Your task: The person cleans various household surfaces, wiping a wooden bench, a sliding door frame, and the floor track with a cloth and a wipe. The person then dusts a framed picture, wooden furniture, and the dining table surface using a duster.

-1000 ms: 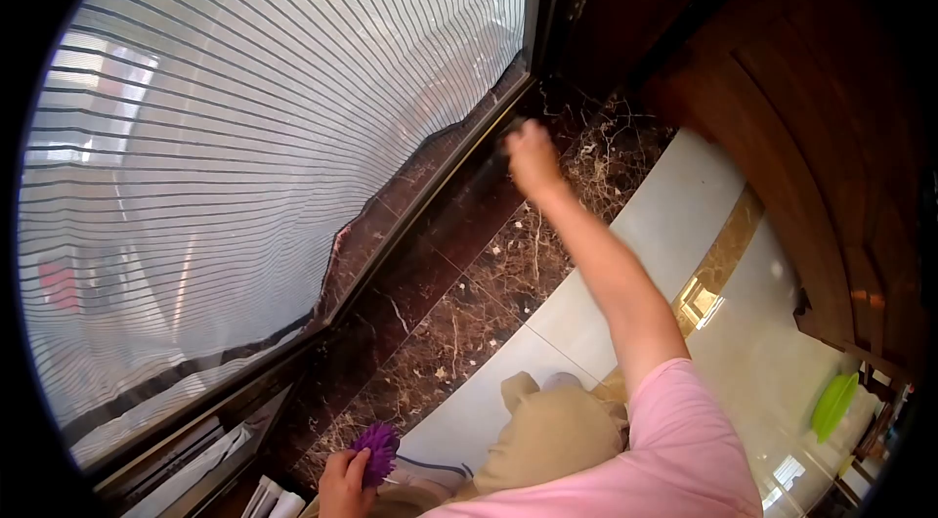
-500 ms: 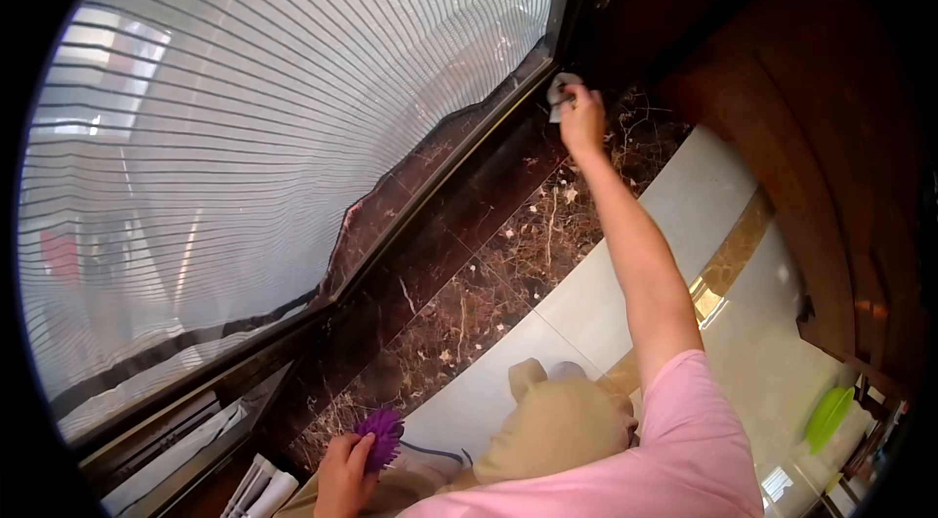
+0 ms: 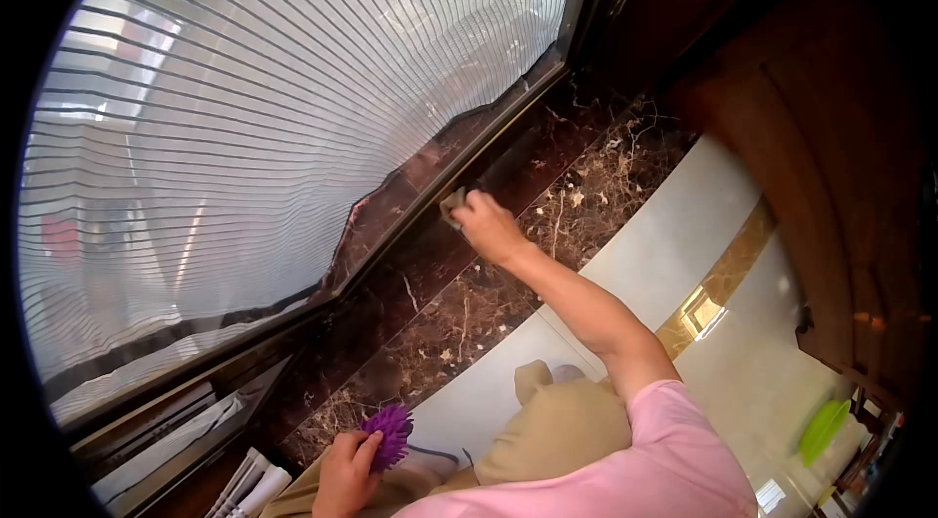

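My right hand (image 3: 489, 225) reaches out with its fingers closed on a small greyish cloth (image 3: 452, 209). The cloth is at the lower frame (image 3: 415, 217) of a striped screen door (image 3: 244, 147), just above the dark marble threshold (image 3: 469, 308). Close to my lap, my left hand (image 3: 347, 472) grips a purple brush-like thing (image 3: 390, 437) with soft, finger-like bristles. Part of that purple thing is covered by my fingers and thumb.
Pale floor tiles (image 3: 645, 244) with a brown marble strip (image 3: 700, 311) run beside the threshold. A dark wooden door (image 3: 782, 147) stands at the right. A bright green object (image 3: 823, 430) lies at the lower right, and white rolled items (image 3: 256, 484) at the lower left.
My right hand has slid the cloth along the frame from the far corner, toward the lower left and nearer to me. My left hand still holds the purple thing in about the same place.
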Available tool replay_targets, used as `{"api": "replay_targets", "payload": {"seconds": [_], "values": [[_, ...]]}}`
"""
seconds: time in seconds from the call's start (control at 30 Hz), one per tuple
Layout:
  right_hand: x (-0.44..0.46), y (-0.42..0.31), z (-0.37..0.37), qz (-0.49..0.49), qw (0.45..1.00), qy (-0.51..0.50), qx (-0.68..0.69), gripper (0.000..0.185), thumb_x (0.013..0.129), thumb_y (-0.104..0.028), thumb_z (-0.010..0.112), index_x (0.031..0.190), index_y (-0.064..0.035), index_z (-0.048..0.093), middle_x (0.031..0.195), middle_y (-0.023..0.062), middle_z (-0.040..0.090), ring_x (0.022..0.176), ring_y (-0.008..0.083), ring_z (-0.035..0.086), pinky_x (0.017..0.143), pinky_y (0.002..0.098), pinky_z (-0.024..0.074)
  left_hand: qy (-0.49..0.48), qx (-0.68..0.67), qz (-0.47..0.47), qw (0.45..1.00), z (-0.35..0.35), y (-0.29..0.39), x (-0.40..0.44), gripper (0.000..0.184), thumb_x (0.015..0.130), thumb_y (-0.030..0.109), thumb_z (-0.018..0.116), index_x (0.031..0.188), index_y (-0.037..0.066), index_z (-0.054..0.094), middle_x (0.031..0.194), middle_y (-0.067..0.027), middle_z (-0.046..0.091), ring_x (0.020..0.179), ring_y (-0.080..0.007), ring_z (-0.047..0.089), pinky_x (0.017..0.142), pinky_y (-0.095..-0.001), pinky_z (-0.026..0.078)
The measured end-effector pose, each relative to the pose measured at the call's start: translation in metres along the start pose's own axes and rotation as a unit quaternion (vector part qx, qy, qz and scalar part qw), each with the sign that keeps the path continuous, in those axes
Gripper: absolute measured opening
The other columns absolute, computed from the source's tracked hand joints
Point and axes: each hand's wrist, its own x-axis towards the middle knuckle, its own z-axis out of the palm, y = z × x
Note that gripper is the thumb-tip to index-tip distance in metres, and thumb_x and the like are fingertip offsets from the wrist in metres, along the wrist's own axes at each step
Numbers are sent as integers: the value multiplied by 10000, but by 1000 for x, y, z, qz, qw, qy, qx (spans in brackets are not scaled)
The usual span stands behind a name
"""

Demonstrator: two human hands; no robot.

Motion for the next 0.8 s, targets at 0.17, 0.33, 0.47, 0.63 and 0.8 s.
{"api": "replay_targets", "payload": {"seconds": [0.17,0.33,0.47,0.63,0.8], "values": [[27,70,-66,188,970,138,-62,152,923,-130,536,1015,-87,649,966,146,539,944,342,568,789,418,507,8,-5,-19,1000,2,-3,-5,599,560,26,755,1147,61,643,1041,-141,599,939,-338,602,783,-410,525],[49,61,-47,304,944,121,42,228,963,-188,456,1064,-13,560,1142,247,545,885,424,574,791,470,519,-1,-20,-14,1000,4,0,-2,577,574,15,747,1141,54,648,1037,-144,599,936,-339,602,787,-408,522],[6,-3,23,-47,994,5,-97,94,805,-102,579,803,-38,648,1050,195,580,959,318,574,697,424,544,-5,-28,-6,1000,4,3,6,558,590,10,743,1139,49,653,1027,-147,602,934,-341,602,796,-408,518],[11,1,-2,65,997,34,4,98,862,-80,599,901,-47,683,959,137,583,935,283,603,763,370,537,6,-29,11,1000,2,3,5,568,581,14,738,1141,54,652,1025,-145,603,932,-339,602,792,-404,518],[57,118,-103,242,927,272,95,180,960,-120,528,1035,-38,670,1046,188,592,937,281,613,808,352,526,-27,-37,-5,999,8,-2,4,580,581,27,739,1152,46,641,1030,-150,597,946,-346,596,803,-414,511]]}}
